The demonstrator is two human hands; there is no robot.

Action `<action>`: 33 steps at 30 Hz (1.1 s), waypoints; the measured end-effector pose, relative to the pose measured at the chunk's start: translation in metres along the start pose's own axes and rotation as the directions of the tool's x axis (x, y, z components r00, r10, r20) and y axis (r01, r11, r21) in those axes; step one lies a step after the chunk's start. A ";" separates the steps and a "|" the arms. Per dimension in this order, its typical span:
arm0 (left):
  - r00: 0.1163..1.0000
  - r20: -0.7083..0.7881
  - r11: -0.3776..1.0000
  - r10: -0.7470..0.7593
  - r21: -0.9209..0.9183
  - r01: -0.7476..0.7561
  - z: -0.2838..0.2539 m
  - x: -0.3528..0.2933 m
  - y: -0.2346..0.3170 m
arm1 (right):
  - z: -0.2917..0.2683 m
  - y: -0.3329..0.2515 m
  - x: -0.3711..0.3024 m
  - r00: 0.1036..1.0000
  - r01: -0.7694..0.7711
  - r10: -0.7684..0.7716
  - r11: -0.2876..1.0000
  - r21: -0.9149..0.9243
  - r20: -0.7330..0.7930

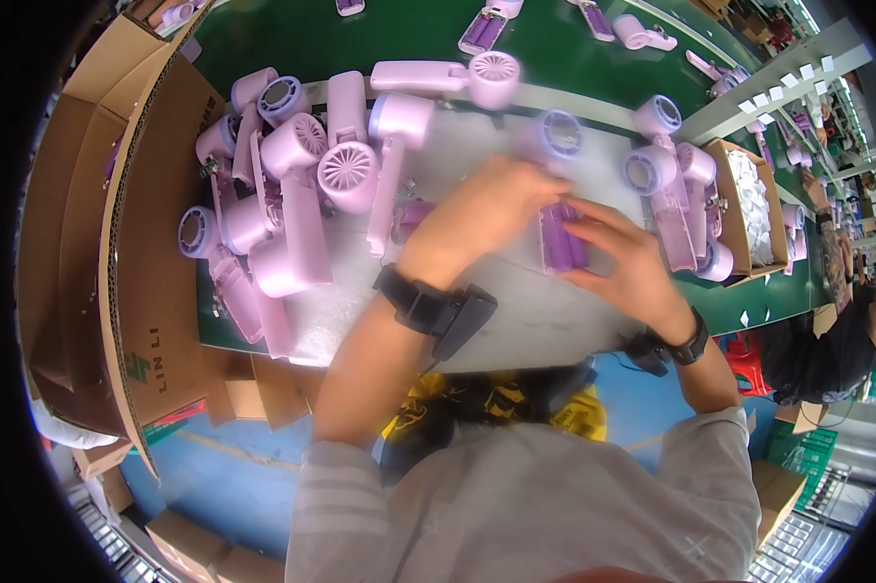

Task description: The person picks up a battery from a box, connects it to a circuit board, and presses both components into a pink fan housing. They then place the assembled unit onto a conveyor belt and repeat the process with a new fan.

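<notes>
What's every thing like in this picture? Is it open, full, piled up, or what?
Fan between the hands: handle open, purple parts showing
Left hand: fingers bent, at the handle's top
Right hand: fingers and thumb bent, at the handle's side
Fans on the left: piled together
Big cardboard box: open
Small cardboard box: open, white pieces inside
</notes>
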State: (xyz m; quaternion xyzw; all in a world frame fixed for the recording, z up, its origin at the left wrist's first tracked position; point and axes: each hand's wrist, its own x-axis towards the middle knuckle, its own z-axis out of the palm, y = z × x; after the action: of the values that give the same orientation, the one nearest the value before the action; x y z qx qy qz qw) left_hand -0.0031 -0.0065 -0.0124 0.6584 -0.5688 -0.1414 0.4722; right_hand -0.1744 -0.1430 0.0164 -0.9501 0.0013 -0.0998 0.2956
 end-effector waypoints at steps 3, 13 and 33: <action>1.000 -0.006 1.000 -0.013 -0.022 0.013 -0.001 0.000 0.001 | -0.001 -0.001 0.001 1.000 0.013 -0.013 0.999 -0.033 -0.005; 0.998 -0.002 0.998 -0.055 -0.041 0.055 -0.001 0.000 0.001 | -0.003 -0.001 0.008 0.997 -0.079 0.078 0.996 0.052 0.029; 0.990 0.022 0.966 -0.140 -0.219 0.141 -0.005 0.000 0.008 | -0.004 0.003 0.023 0.996 -0.030 0.017 0.986 0.164 0.084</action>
State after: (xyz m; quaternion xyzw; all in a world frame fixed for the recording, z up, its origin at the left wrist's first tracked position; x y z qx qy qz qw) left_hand -0.0044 -0.0037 -0.0041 0.6405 -0.5029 -0.2384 0.5291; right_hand -0.1527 -0.1492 0.0226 -0.9256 -0.0080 -0.0569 0.3741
